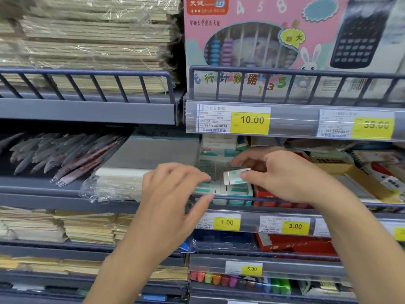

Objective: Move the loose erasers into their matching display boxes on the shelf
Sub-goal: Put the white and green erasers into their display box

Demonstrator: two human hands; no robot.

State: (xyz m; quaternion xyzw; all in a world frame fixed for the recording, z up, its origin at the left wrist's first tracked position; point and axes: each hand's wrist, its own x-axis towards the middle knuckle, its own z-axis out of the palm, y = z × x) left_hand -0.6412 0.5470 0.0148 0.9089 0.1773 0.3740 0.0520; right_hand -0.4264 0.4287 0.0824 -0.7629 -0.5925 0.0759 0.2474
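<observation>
Right hand: pinches an eraser at centre frame, over the green box, ready to drop in.
Left hand: fingers loosely spread, holds nothing (probably steadying the box).

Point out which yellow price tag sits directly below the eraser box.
The 1.00 tag, on the rail under the green eraser box; the 3.00 tag sits under the red boxes.

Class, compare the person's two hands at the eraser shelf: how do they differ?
The right hand pinches a white and green eraser; the left hand holds nothing. The right hand reaches over the display box; the left hand rests at its front left edge. Both are bare.
</observation>
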